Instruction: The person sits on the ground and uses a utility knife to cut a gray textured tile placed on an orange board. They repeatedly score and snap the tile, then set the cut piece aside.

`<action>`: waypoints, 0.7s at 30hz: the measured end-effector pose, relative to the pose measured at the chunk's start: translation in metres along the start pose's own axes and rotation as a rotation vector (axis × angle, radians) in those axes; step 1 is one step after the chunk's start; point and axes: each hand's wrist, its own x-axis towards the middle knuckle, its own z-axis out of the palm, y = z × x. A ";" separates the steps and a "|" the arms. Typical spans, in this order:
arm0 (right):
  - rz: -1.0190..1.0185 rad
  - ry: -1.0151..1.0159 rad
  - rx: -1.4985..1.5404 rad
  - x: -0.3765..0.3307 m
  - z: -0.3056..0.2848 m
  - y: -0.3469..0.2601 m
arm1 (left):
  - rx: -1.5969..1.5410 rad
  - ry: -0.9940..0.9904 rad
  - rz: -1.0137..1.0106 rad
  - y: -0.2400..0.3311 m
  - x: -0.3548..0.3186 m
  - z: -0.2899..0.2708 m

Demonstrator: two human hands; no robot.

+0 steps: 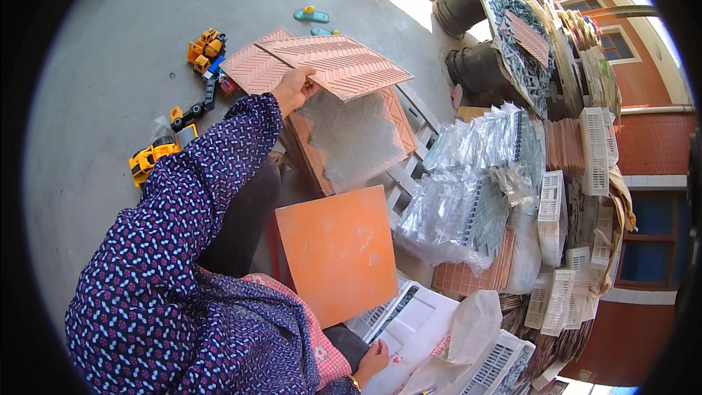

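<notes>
Pinching the near edge of a salmon-pink ridged panel (347,60), the left hand (292,91) has its thumb and fingers closed on the rim. The panel lies just beyond and to the right of those fingers, its near corner tilted over the stack below. A second ridged panel (252,67) of like colour sits partly under it, to the left. The right hand (373,363) is low by the lap, fingers loosely bent, beside a white plastic container (420,314); whether it holds anything, I cannot tell.

Right under the raised panel, a grey mesh-like sheet (355,135) covers much of the stack of pinkish panels (402,124), which has pale grey slats (417,113) beside it. Nearer the body, a plain orange square board (338,256) leans at a slant.

The floor (139,36) is smooth and grey, with bright sunlight at the top. On it, left of the stack, are yellow toy vehicles (155,158); beyond are teal slippers (311,15). To the right are clear plastic-wrapped bundles (468,143), dark tubs (479,72) and white slatted baskets (596,148). Farthest right rises a brick-red wall (651,143) with a window (651,238).
</notes>
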 end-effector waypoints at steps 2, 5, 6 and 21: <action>0.016 0.010 0.002 0.001 0.003 0.005 | 0.005 0.010 0.023 0.031 0.023 -0.021; 0.049 -0.020 -0.048 -0.001 -0.004 0.008 | 0.148 0.065 0.125 0.056 0.058 -0.050; 0.078 -0.016 0.047 0.000 0.004 0.017 | 0.221 0.146 0.165 0.066 0.073 -0.067; 0.064 -0.206 -0.377 0.014 -0.021 -0.048 | 0.317 0.197 0.070 0.048 0.142 -0.175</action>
